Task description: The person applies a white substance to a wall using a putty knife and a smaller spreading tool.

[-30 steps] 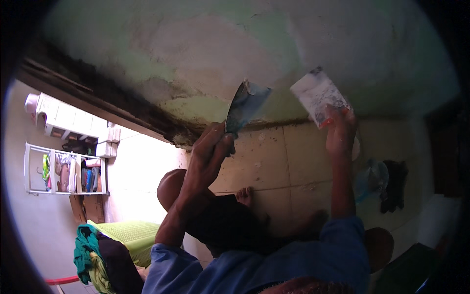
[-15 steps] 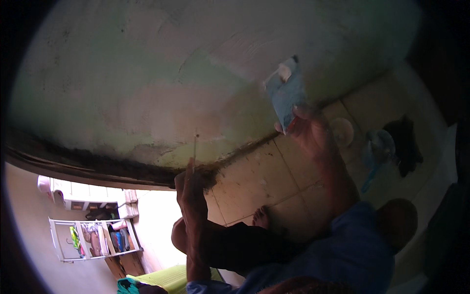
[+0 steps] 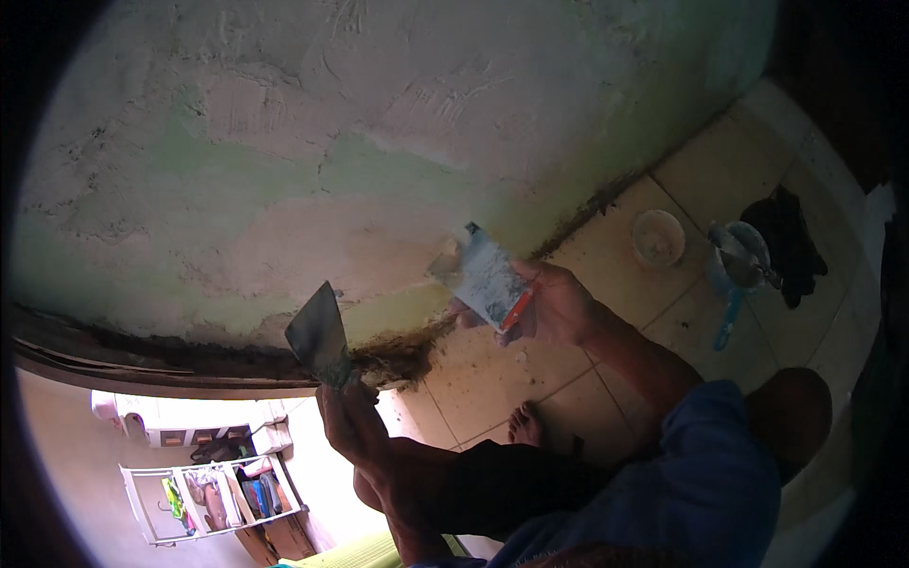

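My left hand (image 3: pixel 350 417) is closed around a putty knife (image 3: pixel 320 333). The knife's broad grey blade points up in front of the lower wall, above the dark gap at its base; whether it touches is not clear. My right hand (image 3: pixel 559 301) grips a flat blue-grey plate (image 3: pixel 488 282) with an orange-red edge, smeared with pale filler. A pale lump sits at the plate's far left edge, near the wall. The wall (image 3: pixel 237 227) has rough grey-white patches over green paint.
On the tiled floor (image 3: pixel 606 275) at the right stand a round pale bowl (image 3: pixel 657 239) and a blue dipper (image 3: pixel 727 317) with a tool in it. A black cloth (image 3: pixel 795 251) lies beside them. A bare foot (image 3: pixel 525 426) rests below my right arm. A white rack (image 3: pixel 213 500) holds clothes at lower left.
The putty knife has turned from edge-on to showing its blade face and moved left. My right hand has brought the plate down and left, closer to the knife.
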The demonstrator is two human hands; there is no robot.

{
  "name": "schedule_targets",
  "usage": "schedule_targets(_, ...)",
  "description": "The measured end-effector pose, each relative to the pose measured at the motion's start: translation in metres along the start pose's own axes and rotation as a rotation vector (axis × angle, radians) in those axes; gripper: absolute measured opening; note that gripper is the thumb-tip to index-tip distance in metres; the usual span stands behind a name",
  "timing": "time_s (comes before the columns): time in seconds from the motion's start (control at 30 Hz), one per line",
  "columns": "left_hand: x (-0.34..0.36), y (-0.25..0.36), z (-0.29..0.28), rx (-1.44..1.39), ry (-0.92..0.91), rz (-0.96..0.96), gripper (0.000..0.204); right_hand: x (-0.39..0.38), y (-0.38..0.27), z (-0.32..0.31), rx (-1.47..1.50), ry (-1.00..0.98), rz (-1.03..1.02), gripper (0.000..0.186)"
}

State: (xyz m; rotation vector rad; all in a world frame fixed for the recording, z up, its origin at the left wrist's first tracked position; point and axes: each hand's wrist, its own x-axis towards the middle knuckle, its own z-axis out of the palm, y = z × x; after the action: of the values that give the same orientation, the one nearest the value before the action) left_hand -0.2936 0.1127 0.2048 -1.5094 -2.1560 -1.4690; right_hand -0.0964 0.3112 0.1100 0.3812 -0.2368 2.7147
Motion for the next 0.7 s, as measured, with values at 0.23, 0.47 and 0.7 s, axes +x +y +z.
schedule_targets(0.23, 0.001, 0.009, -0.007, -0.058, 0.007, -0.005, 0.014, -0.004, -0.033, 0.023, -0.058, -0.034, -0.213, 0.067)
schedule_targets(0.47, -0.002, 0.027, -0.01, -0.049, 0.028, 0.005, 0.021, -0.007, -0.076, 0.055, -1.525, 0.21, -0.879, 0.072)
schedule_targets(0.7, -0.003, 0.047, -0.014, -0.05, -0.018, -0.036, 0.026, 0.019, -0.147, 0.075, -2.881, 0.284, -1.293, 0.072)
